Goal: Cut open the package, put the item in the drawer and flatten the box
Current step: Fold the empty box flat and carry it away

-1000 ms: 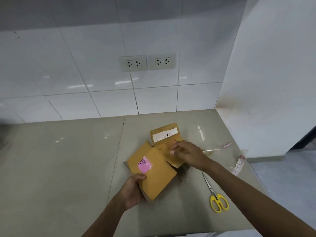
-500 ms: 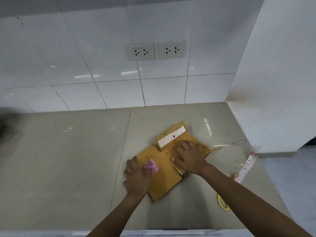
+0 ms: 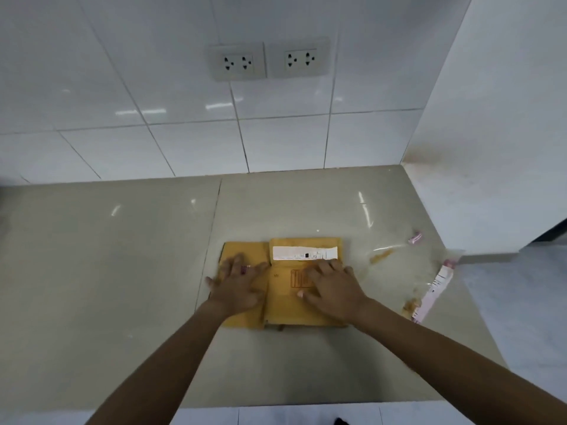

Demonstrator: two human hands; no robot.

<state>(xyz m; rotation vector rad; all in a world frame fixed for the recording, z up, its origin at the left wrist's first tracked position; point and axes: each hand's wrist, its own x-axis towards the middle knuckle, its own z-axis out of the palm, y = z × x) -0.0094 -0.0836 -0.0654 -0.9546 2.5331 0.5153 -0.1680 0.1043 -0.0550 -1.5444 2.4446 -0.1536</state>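
The brown cardboard box (image 3: pixel 283 289) lies flat on the beige countertop (image 3: pixel 122 271), square to its front edge, with a white label strip on its far flap. My left hand (image 3: pixel 237 283) rests palm down, fingers spread, on the box's left panel. My right hand (image 3: pixel 333 286) lies flat on the middle and right part, fingers apart. Neither hand grips anything. The scissors are hidden under my right forearm. No drawer is in view.
Strips of clear cut tape (image 3: pixel 382 254) and a pink-and-white tape strip (image 3: pixel 434 289) lie at the counter's right edge. A small pink scrap (image 3: pixel 414 238) sits farther back. A white side wall (image 3: pixel 491 118) closes the right; tiled wall with two sockets (image 3: pixel 267 61) stands behind.
The box went from angled and partly raised to lying flat and square. My left hand moved from gripping its near corner to lying flat on top; both palms now lie on it.
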